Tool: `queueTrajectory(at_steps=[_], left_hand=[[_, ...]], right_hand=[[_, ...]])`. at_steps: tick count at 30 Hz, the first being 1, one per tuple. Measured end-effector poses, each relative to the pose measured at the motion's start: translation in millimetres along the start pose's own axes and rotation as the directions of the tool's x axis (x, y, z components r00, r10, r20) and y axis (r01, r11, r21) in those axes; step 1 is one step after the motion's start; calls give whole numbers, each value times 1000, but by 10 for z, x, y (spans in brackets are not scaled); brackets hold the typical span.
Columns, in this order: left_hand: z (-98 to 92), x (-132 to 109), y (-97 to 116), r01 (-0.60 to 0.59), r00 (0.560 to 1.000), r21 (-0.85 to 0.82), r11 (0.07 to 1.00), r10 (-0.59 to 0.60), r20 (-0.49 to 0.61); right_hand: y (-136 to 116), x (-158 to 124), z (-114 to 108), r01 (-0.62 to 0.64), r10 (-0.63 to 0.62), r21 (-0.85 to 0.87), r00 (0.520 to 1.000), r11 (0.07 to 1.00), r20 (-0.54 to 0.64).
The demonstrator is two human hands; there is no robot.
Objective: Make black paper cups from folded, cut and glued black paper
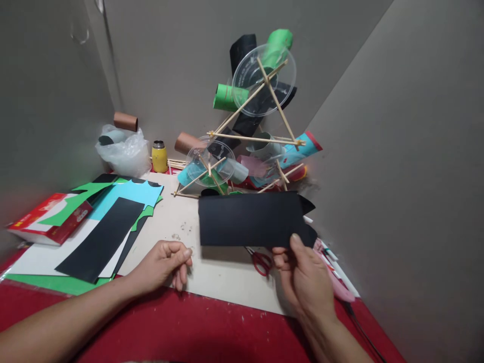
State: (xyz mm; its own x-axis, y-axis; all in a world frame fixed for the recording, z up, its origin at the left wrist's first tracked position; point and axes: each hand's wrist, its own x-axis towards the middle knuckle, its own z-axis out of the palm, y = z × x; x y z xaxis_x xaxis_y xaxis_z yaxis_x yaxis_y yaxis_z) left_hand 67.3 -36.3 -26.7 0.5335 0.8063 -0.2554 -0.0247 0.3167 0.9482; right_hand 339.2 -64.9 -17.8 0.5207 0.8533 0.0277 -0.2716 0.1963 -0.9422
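My right hand (306, 275) grips a rectangular strip of black craft paper (249, 220) at its lower right corner, thumb on the front face. The strip is held up above the pale work board (230, 282). To its left, my left hand (170, 262) hovers over the board, fingers loosely bent and a little apart, with nothing visible in it. Red-handled scissors (261, 263) lie below the strip, their blades partly hidden. Behind stands a structure of wooden sticks (257, 137), clear plastic discs (242, 96) and coloured paper tubes (230, 97). The strip covers part of its base.
On the left lie a cut black sheet (104, 237), blue paper (126, 196), green offcuts and a red box (53, 222). A yellow bottle (159, 157) and a plastic bag (126, 154) with tubes stand at the back. Grey walls enclose the red table (181, 327).
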Motion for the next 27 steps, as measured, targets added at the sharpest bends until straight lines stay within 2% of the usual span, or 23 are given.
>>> queueTrajectory(at_steps=[3,5,8,10,12,14,17,19,22,24,27], left_hand=[[-85,35,66,-82,992,-38,996,77,-104],[-129,58,125,-149,977,-57,987,139,-163],[-171,76,225,-231,947,-78,970,206,-245],[-180,70,282,-231,947,-99,968,200,-253],[-166,48,314,-158,975,-127,979,135,-175],[-126,13,309,-36,999,-129,991,34,-16],[-41,-41,238,97,971,-76,992,-78,225],[5,-62,172,134,953,-76,988,-107,282],[33,-52,99,106,982,-175,979,-76,170],[34,-27,83,6,999,-263,965,4,39],[44,1,98,-156,986,-343,926,128,-105]], right_hand=[[-71,101,-74,54,-52,29,996,998,-72],[-99,114,-105,50,-49,16,997,999,-55],[-83,59,-117,-12,15,-47,998,999,57],[-38,6,-110,-60,77,-110,985,992,158],[22,-39,-93,-87,128,-174,962,981,241],[80,-76,-63,-98,164,-229,942,968,293],[131,-131,18,-94,197,-290,916,952,349],[133,-174,91,-92,218,-312,892,946,397],[104,-250,206,-104,269,-335,827,936,494],[89,-302,274,-109,312,-364,763,925,565],[105,-377,359,-77,364,-422,660,903,657]])
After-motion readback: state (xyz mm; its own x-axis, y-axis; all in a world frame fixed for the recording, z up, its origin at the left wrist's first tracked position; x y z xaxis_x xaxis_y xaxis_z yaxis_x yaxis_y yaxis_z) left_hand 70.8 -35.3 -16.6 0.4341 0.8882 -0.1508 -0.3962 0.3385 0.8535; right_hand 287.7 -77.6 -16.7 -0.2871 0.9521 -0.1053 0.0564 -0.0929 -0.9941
